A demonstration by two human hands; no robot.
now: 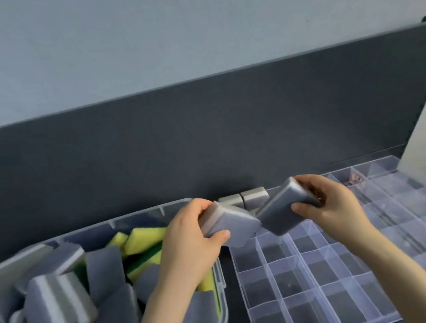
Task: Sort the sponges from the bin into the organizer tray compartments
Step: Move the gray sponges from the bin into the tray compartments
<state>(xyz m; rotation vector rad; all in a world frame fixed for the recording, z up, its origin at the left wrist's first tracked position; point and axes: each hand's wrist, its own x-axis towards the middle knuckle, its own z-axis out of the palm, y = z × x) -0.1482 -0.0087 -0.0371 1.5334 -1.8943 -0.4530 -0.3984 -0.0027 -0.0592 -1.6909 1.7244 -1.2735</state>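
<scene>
A dark grey partition (202,135) stands before a pale blue-grey wall (158,25).

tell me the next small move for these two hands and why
Probably lower the right hand and set its grey sponge into the tray compartment under it, beside the two grey sponges already standing at the far edge. The left hand holds a second sponge near the tray's left edge, so it could follow.
</scene>
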